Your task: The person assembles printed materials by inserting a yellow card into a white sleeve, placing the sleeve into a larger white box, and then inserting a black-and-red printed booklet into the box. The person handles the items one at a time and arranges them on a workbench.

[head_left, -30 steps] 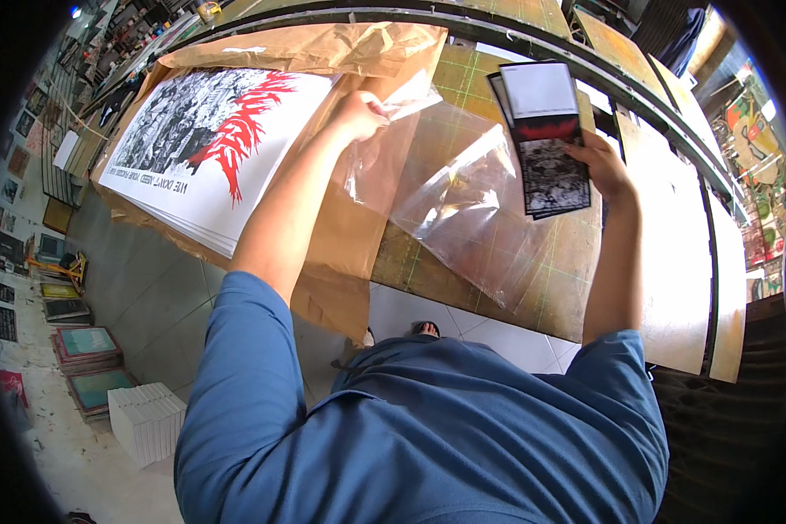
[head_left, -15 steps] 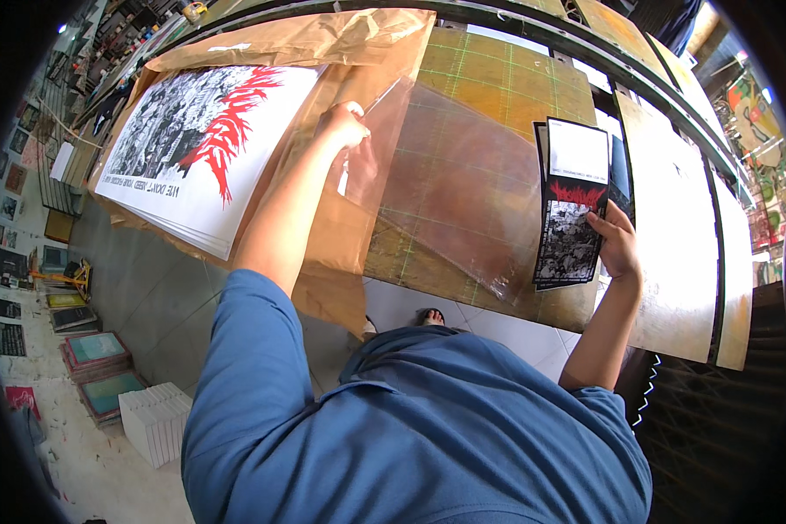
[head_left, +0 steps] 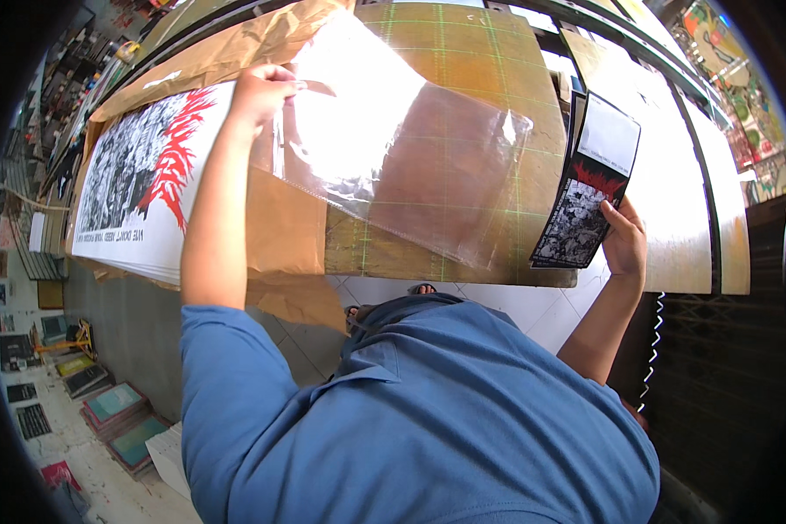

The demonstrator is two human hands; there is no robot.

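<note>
My left hand (head_left: pixel 264 98) pinches one edge of a clear plastic sleeve (head_left: pixel 450 170), which lies flat across the table with strong glare on its upper left part. Beside that hand, at the left, rests a stack of white posters (head_left: pixel 140 166) printed in black with red flame-like lettering. Creased brown wrapping paper (head_left: pixel 279 223) spreads under and behind the posters. In my right hand (head_left: pixel 624 240) are a few narrow black printed sheets (head_left: pixel 576 214) with a white panel and red lettering, thumb on top, held just right of the sleeve.
A worn yellow-brown tabletop (head_left: pixel 463 44) with green grid lines runs beneath the sleeve. Pale boards (head_left: pixel 672 201) stretch along the right side. On the floor at the lower left are framed screens (head_left: pixel 113 402) and a white stack (head_left: pixel 168 458).
My left hand has moved left, drawing the plastic sleeve with it over the brown paper. My right hand still holds the black sheets, now tilted more and slightly farther right. The view has shifted.
</note>
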